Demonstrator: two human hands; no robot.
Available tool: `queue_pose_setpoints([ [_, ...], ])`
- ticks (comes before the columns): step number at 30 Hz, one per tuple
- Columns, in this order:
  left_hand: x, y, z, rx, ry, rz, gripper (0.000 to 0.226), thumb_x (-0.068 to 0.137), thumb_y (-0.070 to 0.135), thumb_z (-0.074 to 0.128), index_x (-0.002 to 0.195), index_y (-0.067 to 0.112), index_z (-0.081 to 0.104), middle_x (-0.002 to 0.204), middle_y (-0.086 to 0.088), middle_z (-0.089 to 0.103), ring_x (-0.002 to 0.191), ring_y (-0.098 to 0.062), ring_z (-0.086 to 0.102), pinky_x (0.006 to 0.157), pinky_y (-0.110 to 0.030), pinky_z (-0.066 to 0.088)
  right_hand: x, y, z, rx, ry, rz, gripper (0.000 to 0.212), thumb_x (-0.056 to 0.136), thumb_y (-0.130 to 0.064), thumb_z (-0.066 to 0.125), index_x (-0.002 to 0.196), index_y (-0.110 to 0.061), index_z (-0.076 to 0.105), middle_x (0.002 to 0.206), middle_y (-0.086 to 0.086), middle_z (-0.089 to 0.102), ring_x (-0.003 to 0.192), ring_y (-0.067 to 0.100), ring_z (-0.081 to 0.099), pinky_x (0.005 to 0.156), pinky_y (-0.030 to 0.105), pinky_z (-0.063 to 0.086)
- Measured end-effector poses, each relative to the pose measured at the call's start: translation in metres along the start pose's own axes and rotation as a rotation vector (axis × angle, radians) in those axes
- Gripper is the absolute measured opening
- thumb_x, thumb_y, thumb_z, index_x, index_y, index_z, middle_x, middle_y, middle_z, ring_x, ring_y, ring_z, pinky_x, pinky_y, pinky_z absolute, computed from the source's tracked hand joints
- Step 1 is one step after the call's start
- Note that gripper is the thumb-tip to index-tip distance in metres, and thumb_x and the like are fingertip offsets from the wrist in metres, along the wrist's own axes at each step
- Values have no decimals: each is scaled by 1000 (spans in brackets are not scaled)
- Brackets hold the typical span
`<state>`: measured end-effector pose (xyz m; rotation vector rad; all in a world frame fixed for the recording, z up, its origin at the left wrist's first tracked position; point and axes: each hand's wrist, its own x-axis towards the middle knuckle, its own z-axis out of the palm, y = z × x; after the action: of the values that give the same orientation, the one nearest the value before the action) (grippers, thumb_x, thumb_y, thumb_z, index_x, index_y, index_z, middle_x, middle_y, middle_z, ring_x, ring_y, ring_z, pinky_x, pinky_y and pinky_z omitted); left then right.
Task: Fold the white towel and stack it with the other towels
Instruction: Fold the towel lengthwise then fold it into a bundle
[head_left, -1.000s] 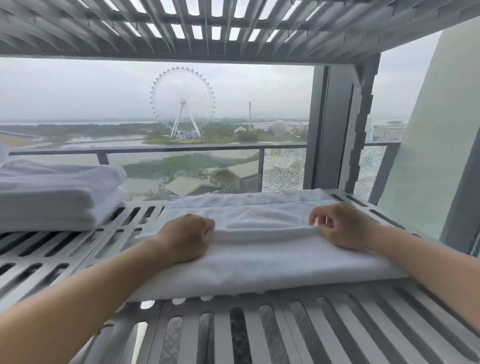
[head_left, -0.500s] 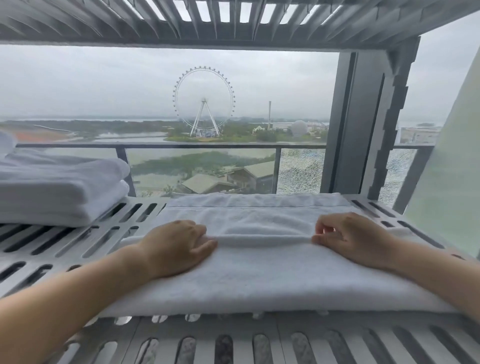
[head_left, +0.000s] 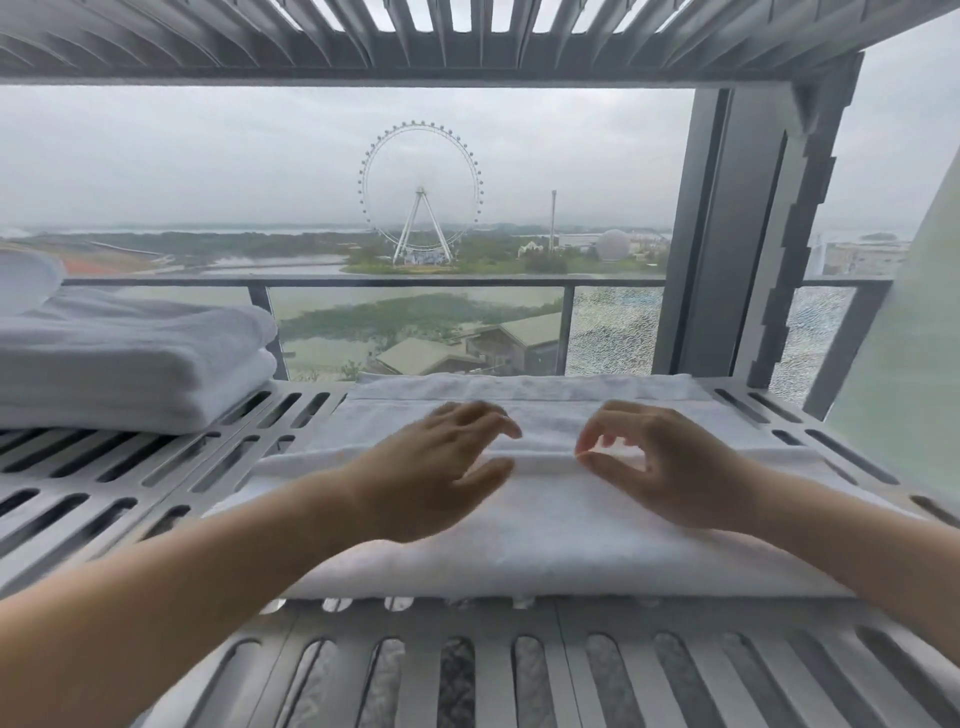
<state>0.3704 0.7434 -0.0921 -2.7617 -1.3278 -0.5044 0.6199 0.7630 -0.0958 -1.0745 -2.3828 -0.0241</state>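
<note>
Towel (head_left: 545, 525) laid part-folded on slatted shelf (head_left: 130, 478), right of stack (head_left: 130, 364). Left hand (head_left: 436, 467), right hand (head_left: 670, 467) held open above fold ridge, nothing gripped. Soft, limp, light; best taken at end edges.

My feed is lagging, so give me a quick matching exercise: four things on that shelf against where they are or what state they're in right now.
Things:
1. towel
2. towel stack
3. left hand
4. right hand

States:
A. folded pile at the far left of the shelf
B. fingers spread, blurred, over the left half of the fold
C. spread flat across the middle, a raised fold running across it
D. thumb and forefinger curled together at the fold

Pairs: 1-C, 2-A, 3-B, 4-D
</note>
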Motion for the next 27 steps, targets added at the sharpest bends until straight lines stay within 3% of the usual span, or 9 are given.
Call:
queue_pose_setpoints([
  [2, 3, 12, 10, -107, -198, 46, 52, 96, 50, 24, 145, 34, 19, 154, 14, 17, 136, 5, 8, 105, -5, 0, 1, -18, 13, 0, -101, 19, 26, 93, -40, 45, 110, -25, 58, 110, -12, 59, 102, 5, 53, 83, 18, 36],
  [5, -1, 8, 21, -35, -376, -14, 57, 95, 54, 16, 145, 37, -3, 156, 15, -7, 139, 3, -10, 114, -26, -10, -1, -19, 21, 1, -394, 110, 50, 96, -49, 29, 142, -30, 30, 148, -15, 29, 135, 0, 21, 107, 17, 10],
  [7, -4, 5, 22, -19, -399, -43, 58, 94, 57, 15, 145, 39, -5, 155, 16, -11, 139, 0, -13, 114, -33, -12, -3, -13, 20, -16, -500, 146, 58, 91, -59, 21, 145, -38, 14, 155, -18, 8, 139, -3, 2, 113, 28, -5],
  [13, -9, -8, 12, 4, -401, -19, 57, 94, 55, 19, 146, 39, -1, 157, 11, -8, 142, -3, -10, 116, -34, -9, -9, -11, 19, -60, -508, 172, 67, 79, -70, 12, 142, -46, 8, 154, -20, 1, 138, -5, -5, 112, 31, -11],
  [19, -26, -46, 0, -58, -385, 53, 53, 94, 56, 23, 144, 46, 6, 157, 13, -1, 142, -2, -1, 111, -22, -5, -6, -26, 12, -61, -514, 274, 55, 91, -58, 24, 143, -44, 15, 155, -18, 5, 141, 1, -1, 117, 37, -4],
  [23, -29, -57, 4, -173, -257, 42, 47, 94, 52, 33, 140, 46, 26, 154, 12, 19, 140, -6, 19, 110, -22, 9, 18, -53, 23, -54, -423, 463, 55, 93, -51, 37, 143, -29, 29, 154, -7, 22, 140, 16, 21, 115, 34, 15],
  [27, -29, -57, 3, -214, -120, 52, 36, 95, 38, 43, 130, 34, 48, 141, 6, 44, 127, -13, 42, 101, -21, 29, 52, -84, 50, -143, -341, 547, 43, 94, -38, 41, 131, -15, 44, 140, 10, 42, 125, 28, 42, 106, 41, 33],
])
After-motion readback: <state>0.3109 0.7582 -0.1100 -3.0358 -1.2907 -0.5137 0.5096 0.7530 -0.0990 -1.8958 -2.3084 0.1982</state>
